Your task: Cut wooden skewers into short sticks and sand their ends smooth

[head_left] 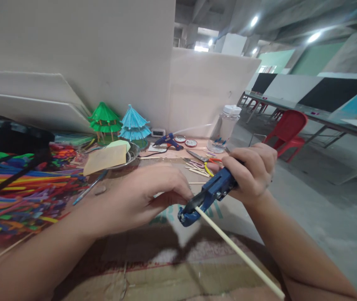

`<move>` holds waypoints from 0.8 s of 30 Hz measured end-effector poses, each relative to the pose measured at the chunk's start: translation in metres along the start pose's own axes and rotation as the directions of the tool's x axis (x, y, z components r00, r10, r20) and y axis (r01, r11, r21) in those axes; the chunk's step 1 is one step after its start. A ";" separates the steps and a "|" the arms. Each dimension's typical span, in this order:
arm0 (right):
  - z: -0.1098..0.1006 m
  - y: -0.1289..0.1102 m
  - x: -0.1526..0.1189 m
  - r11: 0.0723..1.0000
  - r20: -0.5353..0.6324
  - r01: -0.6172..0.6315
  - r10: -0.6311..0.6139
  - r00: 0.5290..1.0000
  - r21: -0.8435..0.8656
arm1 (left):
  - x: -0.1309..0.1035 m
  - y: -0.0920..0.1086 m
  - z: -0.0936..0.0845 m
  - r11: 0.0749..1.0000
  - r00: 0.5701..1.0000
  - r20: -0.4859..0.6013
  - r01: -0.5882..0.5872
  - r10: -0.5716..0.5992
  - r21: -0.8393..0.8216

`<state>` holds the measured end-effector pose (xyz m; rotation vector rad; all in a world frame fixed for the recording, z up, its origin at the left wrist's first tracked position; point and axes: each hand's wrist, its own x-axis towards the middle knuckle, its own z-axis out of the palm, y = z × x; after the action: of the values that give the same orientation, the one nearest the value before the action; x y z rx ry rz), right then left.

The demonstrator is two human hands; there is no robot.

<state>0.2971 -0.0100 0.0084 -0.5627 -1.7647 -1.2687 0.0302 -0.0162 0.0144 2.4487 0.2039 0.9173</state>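
My right hand (250, 171) is wrapped round the handles of a dark blue cutting tool (218, 186), whose jaws point down and left. Between those jaws lies a thin pale wooden stick (241, 253), which runs down toward the lower right. At the jaws, my left hand (162, 192) has its thumb and fingertips pressed together. They seem to pinch the stick's short upper end, mostly hidden behind the tool and fingers.
Colourful strips (18, 188) cover the left side. Behind are green (103, 119) and blue (134, 123) paper-roofed models, a metal plate (133, 154), a glue gun (169, 141), scissors (199, 156), short sticks (197, 170) and a clear jar (224, 129). A red chair (288, 129) stands right.
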 end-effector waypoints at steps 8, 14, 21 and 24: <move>0.000 0.001 -0.001 1.000 0.005 0.010 -0.010 1.000 0.011 | 0.000 0.001 -0.001 1.000 1.000 0.007 0.008 -0.008 0.003; -0.001 0.001 -0.001 1.000 -0.012 0.024 -0.024 1.000 0.007 | -0.001 0.003 0.000 0.999 0.999 0.030 0.038 -0.038 0.022; 0.000 0.002 -0.004 0.999 -0.042 0.048 -0.047 0.998 0.017 | 0.001 0.003 0.001 0.999 0.999 0.038 0.030 -0.031 0.013; 0.000 0.002 -0.004 0.999 -0.033 0.044 -0.044 0.999 0.017 | 0.002 0.004 0.001 1.000 0.999 0.035 0.018 -0.019 0.008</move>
<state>0.3007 -0.0084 0.0060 -0.4929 -1.7686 -1.2839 0.0317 -0.0190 0.0169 2.4634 0.2176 0.8670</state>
